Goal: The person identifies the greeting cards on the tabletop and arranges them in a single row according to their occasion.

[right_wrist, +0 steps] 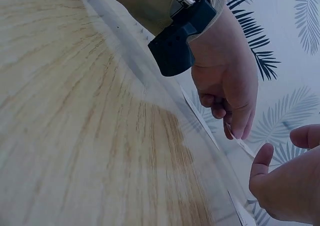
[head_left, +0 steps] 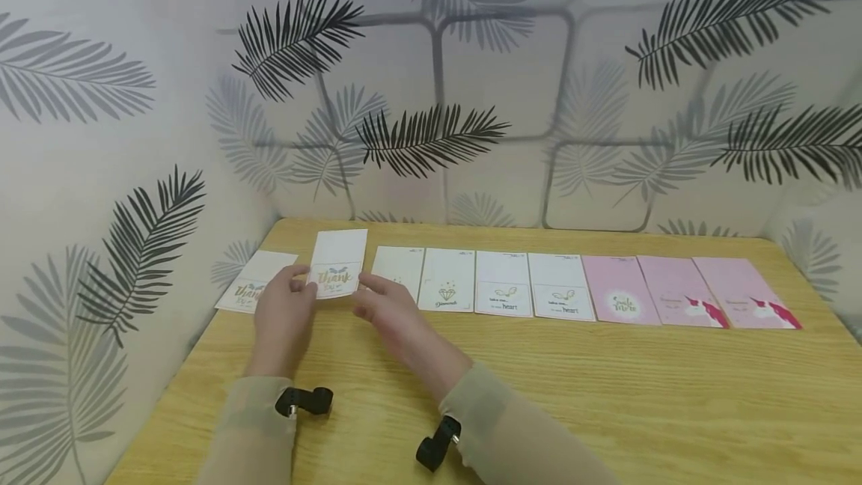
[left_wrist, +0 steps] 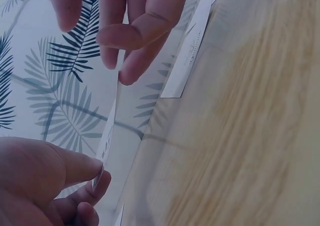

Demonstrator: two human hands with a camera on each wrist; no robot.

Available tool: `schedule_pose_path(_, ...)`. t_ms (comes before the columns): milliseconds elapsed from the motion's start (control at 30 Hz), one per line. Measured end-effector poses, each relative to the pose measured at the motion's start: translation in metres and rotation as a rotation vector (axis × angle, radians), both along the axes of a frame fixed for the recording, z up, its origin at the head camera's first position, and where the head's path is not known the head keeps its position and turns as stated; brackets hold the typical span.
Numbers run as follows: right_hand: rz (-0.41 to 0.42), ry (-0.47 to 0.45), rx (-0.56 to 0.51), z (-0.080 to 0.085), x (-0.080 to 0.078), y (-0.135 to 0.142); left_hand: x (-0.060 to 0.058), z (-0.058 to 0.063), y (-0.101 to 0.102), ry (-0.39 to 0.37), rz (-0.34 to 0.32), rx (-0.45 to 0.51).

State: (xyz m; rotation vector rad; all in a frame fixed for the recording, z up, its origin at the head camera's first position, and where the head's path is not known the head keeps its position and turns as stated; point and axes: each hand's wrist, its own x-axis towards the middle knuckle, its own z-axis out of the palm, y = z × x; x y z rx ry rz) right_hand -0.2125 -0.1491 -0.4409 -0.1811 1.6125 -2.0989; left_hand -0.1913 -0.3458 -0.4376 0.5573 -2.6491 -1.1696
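Note:
My left hand (head_left: 286,313) pinches the left edge of a white greeting card (head_left: 339,242) with gold "Thank you" lettering, thumb in front and fingers behind. The card is raised off the table and tilted up, seen nearly edge-on in the left wrist view. At its opposite edge is my right hand (head_left: 397,316), fingertips beside or touching the card with thumb and fingers apart. Left of the held card, another "Thank you" card (head_left: 269,264) lies flat, partly behind the left hand. A cream card (head_left: 397,260) lies just right of it, partly covered by the right hand.
A row of cards continues rightward: a diamond card (head_left: 447,268), two white heart cards (head_left: 501,268) (head_left: 559,272), a pink "Smile More" card (head_left: 616,275) and two pink unicorn cards (head_left: 673,275) (head_left: 730,275). The wooden table (head_left: 606,395) meets a leaf-patterned wall (head_left: 498,171).

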Motion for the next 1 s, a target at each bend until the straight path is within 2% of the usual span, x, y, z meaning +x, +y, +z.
schedule_pose_path(433,0.011,0.075,0.053,-0.004,0.007,0.0,-0.014,-0.01,0.008,-0.003,0.042,-0.098)
schedule_pose_path(767,0.039,0.065,0.052,-0.002,0.008,-0.001,-0.017,-0.014,0.003,-0.021,0.047,-0.114)
schedule_pose_path(1000,0.049,0.078,0.062,-0.007,0.007,-0.004,-0.021,-0.022,-0.001,-0.035,0.045,-0.108)
